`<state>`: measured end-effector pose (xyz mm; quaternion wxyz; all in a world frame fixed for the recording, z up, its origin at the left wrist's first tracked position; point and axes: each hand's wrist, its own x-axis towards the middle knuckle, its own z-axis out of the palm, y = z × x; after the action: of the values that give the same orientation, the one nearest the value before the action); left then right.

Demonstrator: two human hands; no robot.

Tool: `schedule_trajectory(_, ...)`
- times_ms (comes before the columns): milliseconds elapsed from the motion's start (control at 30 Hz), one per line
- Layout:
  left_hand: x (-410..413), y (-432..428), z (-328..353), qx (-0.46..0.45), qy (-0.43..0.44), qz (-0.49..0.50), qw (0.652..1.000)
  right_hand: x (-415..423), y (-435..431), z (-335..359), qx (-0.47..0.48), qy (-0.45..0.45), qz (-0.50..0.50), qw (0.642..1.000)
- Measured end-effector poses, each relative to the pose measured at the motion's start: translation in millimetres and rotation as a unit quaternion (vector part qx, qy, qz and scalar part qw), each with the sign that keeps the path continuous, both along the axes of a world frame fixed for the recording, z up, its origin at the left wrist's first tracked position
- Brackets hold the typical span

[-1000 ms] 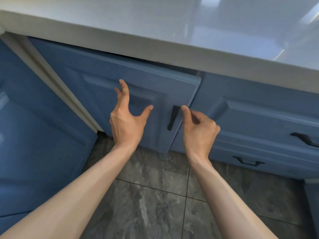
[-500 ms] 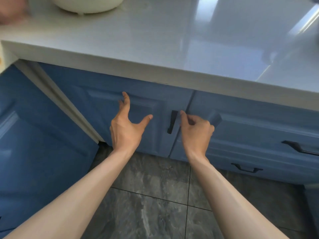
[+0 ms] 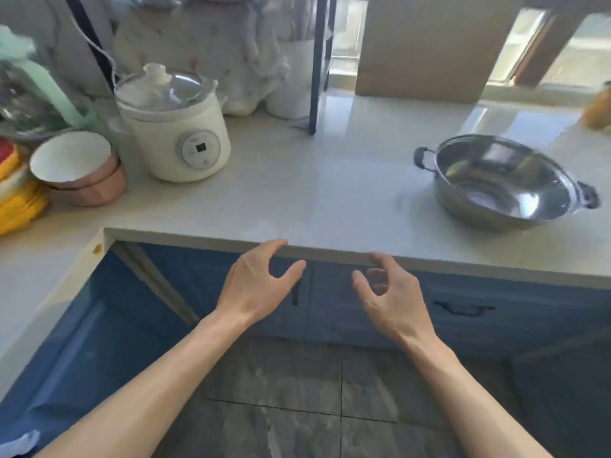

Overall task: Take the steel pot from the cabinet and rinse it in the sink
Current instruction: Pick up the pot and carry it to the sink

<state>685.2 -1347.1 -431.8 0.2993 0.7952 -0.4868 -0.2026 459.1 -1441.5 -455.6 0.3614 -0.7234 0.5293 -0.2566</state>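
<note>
Head view, steel pot (image 3: 506, 183) motion-blurred, both hands empty, cabinet (image 3: 330, 302) closed

Both bare forearms reaching forward from the bottom corners, converging toward centre. Left hand (image 3: 256, 289) raised, back to the camera, fingers loosely curved and spread, thumb out to the right, holding nothing. Right hand (image 3: 391, 295) level with it and apart from it, fingers curled in a loose half-claw, thumb pointing left, also empty. Wrists straight, palms facing away.
</note>
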Motion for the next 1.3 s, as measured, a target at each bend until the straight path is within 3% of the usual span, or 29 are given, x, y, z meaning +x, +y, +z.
schedule_trajectory(67, 1, -2, 9, 0.02, -0.014, -0.006, 1.0, -7, 0, 6, 0.006, 0.038, 0.015, 0.999)
schedule_trajectory(333, -87, -81, 152, 0.068, -0.036, -0.081, 0.994, -139, -64, 157, 0.027, 0.17, -0.021, 0.985)
schedule_trajectory(600, -136, -148, 170, 0.151, -0.107, -0.071, 0.98, -227, -122, 203, 0.052, 0.239, -0.086, 0.966)
schedule_trajectory(767, -136, -216, 147, 0.172, -0.184, -0.049, 0.967, -242, -184, 181, 0.058, 0.287, -0.149, 0.945)
schedule_trajectory(900, -128, -279, 124, 0.125, -0.213, -0.048, 0.968, -235, -241, 149, 0.058, 0.288, -0.171, 0.94)
schedule_trajectory(1300, -89, -402, 25, 0.186, -0.093, -0.132, 0.969, -231, -330, 52, 0.162, 0.221, -0.179, 0.945)
